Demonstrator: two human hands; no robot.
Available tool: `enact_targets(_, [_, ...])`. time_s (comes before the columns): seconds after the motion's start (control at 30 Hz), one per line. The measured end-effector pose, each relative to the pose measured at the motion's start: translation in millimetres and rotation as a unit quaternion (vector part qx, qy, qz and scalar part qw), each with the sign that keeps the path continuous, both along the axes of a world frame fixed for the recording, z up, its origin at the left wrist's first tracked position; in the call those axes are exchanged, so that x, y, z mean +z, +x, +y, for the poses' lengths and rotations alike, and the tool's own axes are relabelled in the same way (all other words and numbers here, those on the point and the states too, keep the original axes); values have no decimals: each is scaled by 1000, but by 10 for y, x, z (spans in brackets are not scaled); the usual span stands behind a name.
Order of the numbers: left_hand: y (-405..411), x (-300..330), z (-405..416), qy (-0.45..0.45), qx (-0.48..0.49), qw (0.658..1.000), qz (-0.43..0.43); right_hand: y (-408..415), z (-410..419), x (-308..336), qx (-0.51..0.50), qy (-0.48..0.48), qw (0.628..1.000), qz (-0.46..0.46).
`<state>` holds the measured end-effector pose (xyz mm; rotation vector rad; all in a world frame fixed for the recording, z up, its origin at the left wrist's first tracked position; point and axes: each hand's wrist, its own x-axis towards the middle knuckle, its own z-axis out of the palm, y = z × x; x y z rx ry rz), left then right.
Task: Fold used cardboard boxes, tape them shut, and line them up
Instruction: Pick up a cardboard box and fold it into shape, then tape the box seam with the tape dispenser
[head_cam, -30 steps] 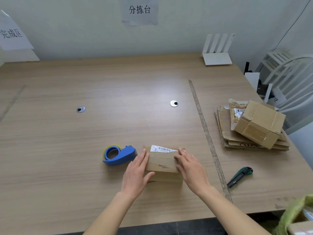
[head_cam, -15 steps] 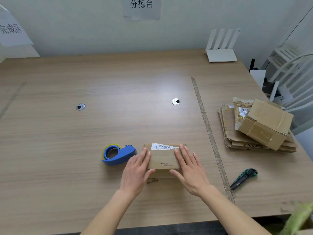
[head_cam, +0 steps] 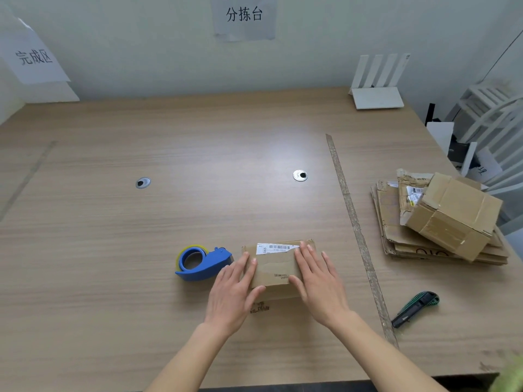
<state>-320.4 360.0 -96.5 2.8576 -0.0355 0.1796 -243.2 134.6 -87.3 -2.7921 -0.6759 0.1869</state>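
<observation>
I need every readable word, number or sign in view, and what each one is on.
"分拣台": paper sign on the back wall.
"完成区": paper sign on the left wall.
"065": white barcode label on the small box under both hands; its smaller print is unreadable.
Print on the box's front, the far box pile and its label: too blurred.

Single head-worn wide-angle view, looking forward and down over the table (head_cam: 198, 154) from the near edge. It is facing the back wall, where a paper sign (head_cam: 244, 17) is hanging top centre. Both forearms are entering from the bottom, so the near edge is sitting close under the lens; straight lines are bowing toward the frame edges. No second view sharing the scene.
</observation>
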Motion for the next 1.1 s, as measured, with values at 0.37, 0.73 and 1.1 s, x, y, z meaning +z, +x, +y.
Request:
enact_targets(0.37, [-21,-283,793,21,147,984,97,79,42,20,66,41,996,32])
enact_targets(0.73, [209,-243,927,51,163,976,131,108,224,-86,30,42,999,9])
enact_targets(1.1, [65,128,1172,-174,278,924,197,85,262,-57,20,52,998,2])
